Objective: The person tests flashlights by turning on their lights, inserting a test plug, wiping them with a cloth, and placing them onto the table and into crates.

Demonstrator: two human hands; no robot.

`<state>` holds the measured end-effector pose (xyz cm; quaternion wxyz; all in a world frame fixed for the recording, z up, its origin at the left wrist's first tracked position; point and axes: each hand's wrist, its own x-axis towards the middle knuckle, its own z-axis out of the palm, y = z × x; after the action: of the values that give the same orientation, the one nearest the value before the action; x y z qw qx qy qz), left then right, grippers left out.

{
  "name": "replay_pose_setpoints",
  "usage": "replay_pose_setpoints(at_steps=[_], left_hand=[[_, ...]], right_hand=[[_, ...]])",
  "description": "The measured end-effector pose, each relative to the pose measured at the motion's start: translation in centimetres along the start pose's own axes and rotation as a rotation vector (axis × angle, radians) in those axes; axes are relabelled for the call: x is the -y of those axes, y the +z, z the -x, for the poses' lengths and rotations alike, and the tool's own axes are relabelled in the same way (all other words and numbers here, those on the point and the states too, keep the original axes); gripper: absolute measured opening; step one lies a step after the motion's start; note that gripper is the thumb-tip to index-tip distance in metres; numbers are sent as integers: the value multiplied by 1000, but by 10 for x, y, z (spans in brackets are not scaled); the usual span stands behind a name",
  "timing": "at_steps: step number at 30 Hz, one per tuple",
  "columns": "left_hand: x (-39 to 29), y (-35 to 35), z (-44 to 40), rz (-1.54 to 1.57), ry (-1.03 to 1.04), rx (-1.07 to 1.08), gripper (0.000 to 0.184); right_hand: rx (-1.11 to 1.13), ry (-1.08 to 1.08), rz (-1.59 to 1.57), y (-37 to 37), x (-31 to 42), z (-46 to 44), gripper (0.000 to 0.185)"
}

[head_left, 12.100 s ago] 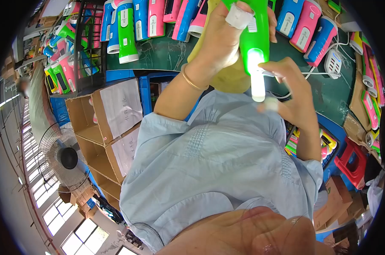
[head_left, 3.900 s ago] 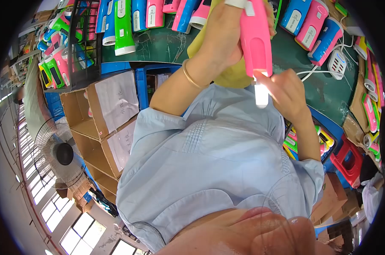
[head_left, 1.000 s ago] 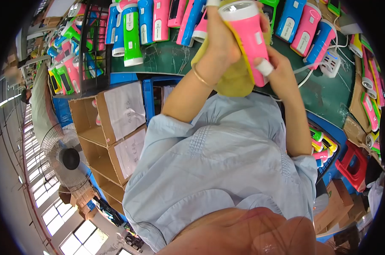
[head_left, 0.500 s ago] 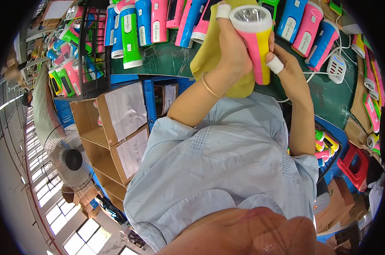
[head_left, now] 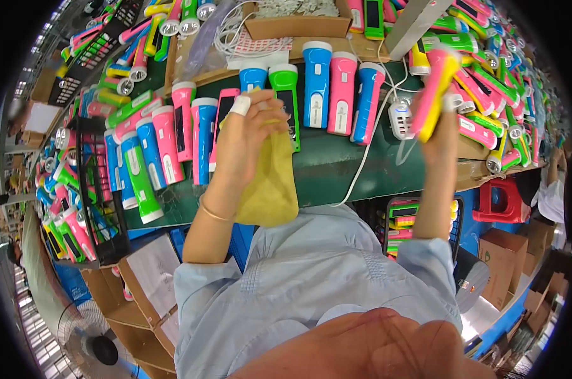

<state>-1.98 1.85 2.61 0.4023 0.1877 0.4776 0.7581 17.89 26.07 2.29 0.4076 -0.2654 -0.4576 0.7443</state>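
My left hand point(head_left: 251, 136), with white tape on a finger, holds a yellow cloth point(head_left: 270, 192) that hangs down over the green table's point(head_left: 327, 167) front edge. Out to the right, my right hand point(head_left: 442, 129) grips a pink and yellow flashlight point(head_left: 433, 95), blurred by motion and tilted, beside a heap of flashlights. Behind my left hand stands a green flashlight point(head_left: 283, 77), partly covered. A blue flashlight point(head_left: 317, 88), a pink flashlight point(head_left: 342, 95) and a blue and pink flashlight point(head_left: 367, 101) lie between my hands. More flashlights line the left side.
A white multi-port charger point(head_left: 400, 120) with cables sits near my right hand. At the back are a cardboard tray point(head_left: 298, 27) and a grey post point(head_left: 418, 28). A black wire basket point(head_left: 99, 196) stands left; a red stool point(head_left: 502, 201) is at right.
The flashlight, earlier upright between both hands against the cloth, has moved right in my right hand. My left hand has separated from it and keeps the cloth. The view has shifted.
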Motion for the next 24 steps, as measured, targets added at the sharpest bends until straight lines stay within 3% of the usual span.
replay_pose_setpoints(at_steps=[2,5,6,8,9,11,13,14,15,16,17,18,19,20,22,24], left_hand=[[0,-13,-2,-14,-88,-24,41],[0,-23,-9,-29,-143,-23,33],[-2,-26,-9,-49,-128,-9,32],[-8,-34,-13,-85,-98,14,31],[-12,-41,-15,-100,-82,15,31],[-24,-61,-19,-123,-36,4,31],[-51,-81,-28,-273,44,-101,31],[-62,-100,-40,-333,126,-115,31],[-77,-111,-50,-500,170,-259,31],[-85,-145,-69,-755,249,-352,32],[-94,-186,-91,-1217,294,-522,32],[-98,-224,-117,-1562,460,-722,34],[-97,-285,-141,-1838,647,-821,48],[-109,-297,-154,-1753,369,-854,52],[-117,-309,-163,-2125,450,-758,55],[-117,-306,-177,-2105,285,-761,58]], right_hand=[[-230,-86,54,-20,42,-59,40],[-159,-277,104,-74,86,-178,27],[-225,-217,293,-76,95,-195,23],[-320,-254,297,-66,101,-212,23],[-212,-396,553,-71,99,-209,25],[-256,-340,528,-23,87,-149,32],[24,-259,453,21,60,-71,39],[0,-313,642,24,35,-42,34],[-34,-367,831,27,10,-14,29],[109,-345,1076,33,-4,20,21],[289,-682,1135,32,-37,36,15],[411,-730,1099,51,-52,53,11],[434,-617,1129,60,-69,69,10],[448,-505,1165,62,-85,80,9],[577,-559,1290,61,-108,85,12],[554,-519,1159,64,-110,83,10]])
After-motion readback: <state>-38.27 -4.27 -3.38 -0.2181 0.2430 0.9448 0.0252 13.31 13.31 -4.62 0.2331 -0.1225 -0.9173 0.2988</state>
